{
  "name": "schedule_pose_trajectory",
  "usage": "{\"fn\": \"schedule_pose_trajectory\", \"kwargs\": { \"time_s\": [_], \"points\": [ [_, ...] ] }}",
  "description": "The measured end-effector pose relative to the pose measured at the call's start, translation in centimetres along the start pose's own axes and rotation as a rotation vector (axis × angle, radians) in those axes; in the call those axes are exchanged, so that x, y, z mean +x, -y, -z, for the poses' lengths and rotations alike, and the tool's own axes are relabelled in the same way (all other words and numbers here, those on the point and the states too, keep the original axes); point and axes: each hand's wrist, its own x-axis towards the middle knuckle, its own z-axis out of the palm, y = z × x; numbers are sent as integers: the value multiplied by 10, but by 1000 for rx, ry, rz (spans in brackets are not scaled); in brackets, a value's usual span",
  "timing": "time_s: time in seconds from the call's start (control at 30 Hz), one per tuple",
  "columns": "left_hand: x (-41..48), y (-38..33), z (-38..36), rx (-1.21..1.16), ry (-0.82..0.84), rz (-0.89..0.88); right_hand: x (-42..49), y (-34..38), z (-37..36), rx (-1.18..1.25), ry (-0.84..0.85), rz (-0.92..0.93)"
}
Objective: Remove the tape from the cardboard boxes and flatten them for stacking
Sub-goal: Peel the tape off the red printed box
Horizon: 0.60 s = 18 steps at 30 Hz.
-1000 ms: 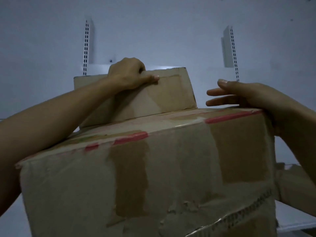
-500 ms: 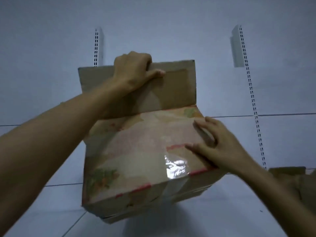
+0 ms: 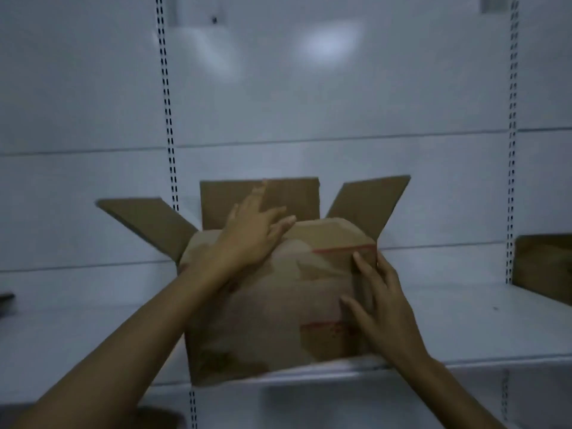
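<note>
A brown cardboard box [image 3: 278, 308] stands on the white shelf [image 3: 464, 323], its near face overhanging the shelf's front edge. Three flaps stick up and out: left [image 3: 148, 224], back [image 3: 297, 196] and right [image 3: 368, 202]. Shiny tape with red lines [image 3: 340, 250] runs along the top right of the near face. My left hand [image 3: 253, 236] lies flat on the folded near flap at the box's top, fingers spread. My right hand [image 3: 380, 308] presses flat against the right part of the near face, over the tape, fingers apart.
Another brown box [image 3: 544, 267] stands on the same shelf at the far right. Slotted metal uprights [image 3: 168, 125] run down the white back wall. A dark object [image 3: 6, 297] shows at the left edge.
The box has come down from in front of me onto the shelf. My left hand let go of the back flap and now lies flat on top. The side flaps have spread open.
</note>
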Motion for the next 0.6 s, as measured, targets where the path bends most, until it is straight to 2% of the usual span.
{"fn": "schedule_pose_trajectory", "kwargs": {
  "time_s": [0.07, 0.13, 0.2, 0.3, 0.4, 0.47, 0.53, 0.6],
  "points": [
    [-34, -2, -4, -56, -79, -56, -1, -6, -8, 3, -10, 12],
    [-72, 1, -21, 71, -238, -129, -4, -14, -15, 9, -21, 8],
    [-115, 12, -50, 213, -302, -110, -10, -20, -22, 9, -21, -36],
    [-158, 28, -95, 302, -214, -25, -17, -16, -38, -131, -90, -63],
    [-171, 30, -120, 217, -158, 26, -23, 0, -58, -309, -101, 91],
    [-176, 33, -125, 120, -219, 145, -32, 3, -69, -229, -67, 24],
    [-180, 38, -123, -119, -302, 422, -39, -4, -71, -35, -89, -185],
    [-175, 45, -116, -431, -304, 685, -41, -9, -70, 57, -129, -295]
  ]
}}
